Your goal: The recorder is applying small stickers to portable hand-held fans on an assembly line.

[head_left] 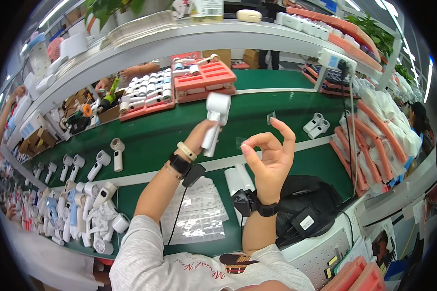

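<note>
My left hand (199,135) is closed around the handle of a white handheld fan (218,107), its round head pointing up and away from me. To the right, my right hand (269,162) is raised over the bench. Its thumb and a fingertip come together at a small clear film piece (240,141). A second clear film piece (271,118) clings to the tip of another raised finger. Below my hands lies a clear sheet (199,213) marked in rows of pieces, beside a white wrapped bundle (239,179).
Several white fans (99,164) stand spaced on the green belt (150,140) at left, above a pile of fans (77,213). Two fans (316,125) lie at right near stacked pink trays (364,140). Pink trays (204,77) of parts sit beyond. A black bag (306,203) rests near my right forearm.
</note>
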### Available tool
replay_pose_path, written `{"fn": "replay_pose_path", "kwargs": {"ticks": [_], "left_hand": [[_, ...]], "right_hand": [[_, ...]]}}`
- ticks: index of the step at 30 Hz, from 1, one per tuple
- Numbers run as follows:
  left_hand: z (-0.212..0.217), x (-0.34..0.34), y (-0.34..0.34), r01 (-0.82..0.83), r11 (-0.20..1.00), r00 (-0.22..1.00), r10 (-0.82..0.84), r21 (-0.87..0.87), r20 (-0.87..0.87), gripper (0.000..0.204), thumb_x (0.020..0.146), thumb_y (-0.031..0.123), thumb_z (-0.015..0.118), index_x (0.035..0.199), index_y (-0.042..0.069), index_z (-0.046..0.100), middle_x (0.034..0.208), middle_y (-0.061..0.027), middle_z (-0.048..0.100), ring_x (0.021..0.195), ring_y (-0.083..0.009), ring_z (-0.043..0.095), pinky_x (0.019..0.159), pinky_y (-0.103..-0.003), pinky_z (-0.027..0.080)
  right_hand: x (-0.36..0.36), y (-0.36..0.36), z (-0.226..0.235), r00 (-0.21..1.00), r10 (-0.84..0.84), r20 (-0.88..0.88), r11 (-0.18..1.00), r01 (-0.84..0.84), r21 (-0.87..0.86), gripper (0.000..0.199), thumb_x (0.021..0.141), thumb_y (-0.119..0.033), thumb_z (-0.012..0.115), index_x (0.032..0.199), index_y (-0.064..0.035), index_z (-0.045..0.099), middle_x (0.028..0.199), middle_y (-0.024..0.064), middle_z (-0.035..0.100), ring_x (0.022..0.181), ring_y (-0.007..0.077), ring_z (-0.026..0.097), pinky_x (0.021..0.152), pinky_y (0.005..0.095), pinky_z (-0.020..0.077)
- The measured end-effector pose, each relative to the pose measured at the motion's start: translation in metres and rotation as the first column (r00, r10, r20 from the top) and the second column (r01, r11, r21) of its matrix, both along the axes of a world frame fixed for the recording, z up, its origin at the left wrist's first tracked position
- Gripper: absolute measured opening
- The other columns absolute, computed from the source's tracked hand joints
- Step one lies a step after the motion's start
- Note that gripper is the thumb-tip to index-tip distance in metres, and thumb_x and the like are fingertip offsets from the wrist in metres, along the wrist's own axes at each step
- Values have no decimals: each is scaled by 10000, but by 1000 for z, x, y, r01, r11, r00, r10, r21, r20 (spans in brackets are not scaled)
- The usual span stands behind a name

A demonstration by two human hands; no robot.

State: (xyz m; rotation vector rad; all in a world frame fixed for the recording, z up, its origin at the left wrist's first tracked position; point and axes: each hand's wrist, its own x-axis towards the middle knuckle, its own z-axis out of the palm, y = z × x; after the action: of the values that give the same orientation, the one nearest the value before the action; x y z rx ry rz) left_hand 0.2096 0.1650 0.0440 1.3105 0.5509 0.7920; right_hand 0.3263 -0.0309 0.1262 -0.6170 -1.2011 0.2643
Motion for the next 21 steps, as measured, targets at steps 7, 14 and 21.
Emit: {"fn": "replay_pose_path", "kwargs": {"ticks": [7,14,21], "left_hand": [[81,-94,-115,27,999,721,-2,-25,693,518,833,443,451,1098,13,567,1185,-204,557,1218,-370,479,882,-492,507],[76,-130,-138,-46,998,491,-20,49,871,513,795,492,470,992,27,557,1240,-236,511,1247,-463,410,871,-569,487],[76,-134,-144,-93,984,438,-98,153,894,601,798,594,457,982,33,565,1267,-269,474,1217,-497,421,852,-572,491]], "right_hand": [[-59,9,-2,873,414,-256,860,-468,-205,616,768,74,667,1290,-28,356,826,90,617,751,120,594,692,229,481],[-103,2,-8,772,555,-310,666,-636,-390,639,755,66,681,1289,-34,346,812,81,614,742,116,592,693,220,464],[-107,-2,-10,812,553,-187,705,-576,-415,654,742,62,692,1284,-43,343,776,75,610,751,126,596,733,250,467]]}}
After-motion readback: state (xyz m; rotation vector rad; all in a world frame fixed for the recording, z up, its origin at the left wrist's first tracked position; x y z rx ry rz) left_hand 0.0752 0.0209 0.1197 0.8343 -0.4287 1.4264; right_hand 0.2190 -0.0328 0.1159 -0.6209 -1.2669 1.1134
